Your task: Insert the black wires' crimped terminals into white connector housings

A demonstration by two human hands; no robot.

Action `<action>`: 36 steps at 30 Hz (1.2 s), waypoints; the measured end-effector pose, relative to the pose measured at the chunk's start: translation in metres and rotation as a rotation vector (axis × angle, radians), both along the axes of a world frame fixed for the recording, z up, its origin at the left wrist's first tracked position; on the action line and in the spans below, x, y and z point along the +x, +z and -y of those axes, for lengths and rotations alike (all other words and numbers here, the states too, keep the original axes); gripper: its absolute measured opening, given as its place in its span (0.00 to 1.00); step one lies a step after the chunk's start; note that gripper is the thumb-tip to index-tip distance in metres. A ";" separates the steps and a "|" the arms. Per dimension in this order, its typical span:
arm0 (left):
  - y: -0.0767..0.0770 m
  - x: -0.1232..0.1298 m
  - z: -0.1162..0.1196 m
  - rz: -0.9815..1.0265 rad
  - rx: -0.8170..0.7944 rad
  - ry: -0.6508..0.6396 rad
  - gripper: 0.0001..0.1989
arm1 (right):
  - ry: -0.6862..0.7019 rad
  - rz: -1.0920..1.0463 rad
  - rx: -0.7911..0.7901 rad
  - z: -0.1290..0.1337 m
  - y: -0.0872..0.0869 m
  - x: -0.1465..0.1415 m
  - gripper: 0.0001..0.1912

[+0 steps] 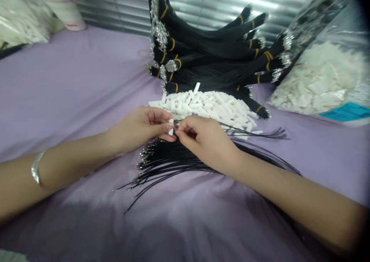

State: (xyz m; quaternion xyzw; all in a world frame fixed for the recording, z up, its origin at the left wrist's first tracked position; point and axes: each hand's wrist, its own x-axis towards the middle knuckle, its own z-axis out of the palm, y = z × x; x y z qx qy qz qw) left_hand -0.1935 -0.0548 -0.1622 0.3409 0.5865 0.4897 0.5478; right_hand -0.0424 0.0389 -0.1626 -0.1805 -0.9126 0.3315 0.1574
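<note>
My left hand (144,127) pinches a small white plastic piece (171,127), held upright between thumb and fingers. Close to its right side, my right hand (206,138) is closed on thin black wires (254,132), whose tails stretch out to the right. Behind both hands lies a heap of white plastic pieces (211,104). Loose black wires with silvery tips (173,156) are spread below and partly under my right hand. The wire ends between my fingers are too small to make out.
Bundles of black wire (208,61) with yellow bands are stacked at the back. A clear bag of white pieces (323,76) sits at the right, another bag (24,21) at the far left, near a cup (65,7). Purple cloth (72,80) covers the table.
</note>
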 end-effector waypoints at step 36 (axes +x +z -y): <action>-0.002 -0.006 0.001 -0.084 0.051 -0.106 0.06 | -0.017 -0.110 0.053 -0.009 0.006 -0.001 0.07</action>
